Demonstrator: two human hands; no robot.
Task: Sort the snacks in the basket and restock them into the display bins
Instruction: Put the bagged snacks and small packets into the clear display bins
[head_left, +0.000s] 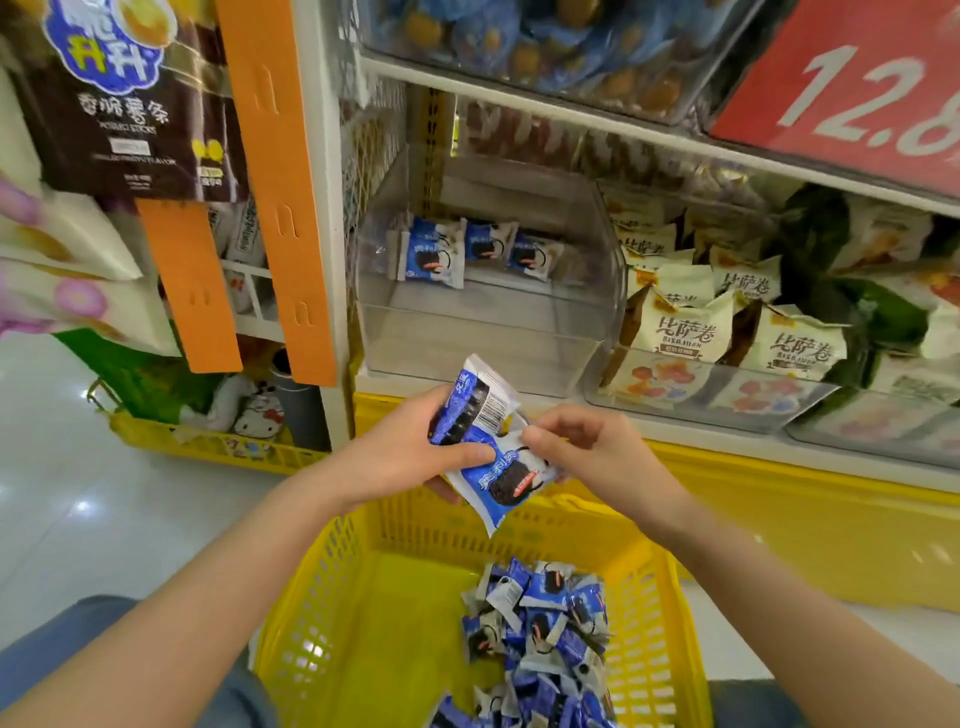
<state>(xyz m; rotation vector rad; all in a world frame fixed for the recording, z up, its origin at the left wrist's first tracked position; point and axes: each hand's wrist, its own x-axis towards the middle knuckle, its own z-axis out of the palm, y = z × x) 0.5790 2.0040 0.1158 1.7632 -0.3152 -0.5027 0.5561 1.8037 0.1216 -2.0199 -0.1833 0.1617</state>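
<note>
Blue cookie packets (493, 467) gripped in left hand (400, 452), right hand (587, 447) pinching an edge. Yellow basket (332, 571) below, holding a packet pile (540, 623). Clear display bin (467, 322) behind, nearly bare.

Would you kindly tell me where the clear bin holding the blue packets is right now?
In the head view, the clear bin sits mid-frame on the lower shelf, left of the cream packets, right of the orange strip.
</note>
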